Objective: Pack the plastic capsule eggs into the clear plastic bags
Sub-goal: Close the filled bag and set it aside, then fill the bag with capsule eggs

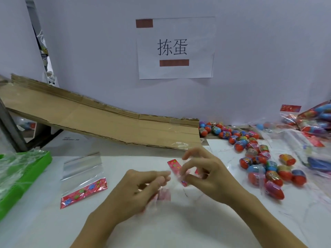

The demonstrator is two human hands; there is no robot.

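Left fingers (157, 178): curled, pinching the lower part of a small clear plastic bag with a red patterned header strip (176, 171), low in the middle of the frame; motion blur hides the exact grip.
Right fingers (186, 166): thumb and forefinger curled onto the same bag's upper edge by the red strip, the other fingers raised and spread; they seem to be working the mouth apart, though whether it is open yet I cannot tell.
Left hand (138, 192): comes in from the bottom centre and holds only the bag.
Right hand (206, 174): comes in from the lower right, just beside the left hand.
Held bag: between both hands just above the white tabletop (44, 228), long axis tilted from upper left to lower right; no egg shows inside it.
Key relation: the loose pile of red, blue and purple plastic capsule eggs (259, 163) lies on the tabletop to the right of the hands, nearer the right hand, so that hand would likely reach for an egg while the left hand keeps the bag.
Spare bag: a flat empty clear bag with a red flowered strip (82, 178) lies left of the hands.
Further out: a green plastic tray (25, 176) at the left edge, a sloping brown cardboard ramp (100, 117) behind, filled bags of eggs (313, 119) at the right edge.
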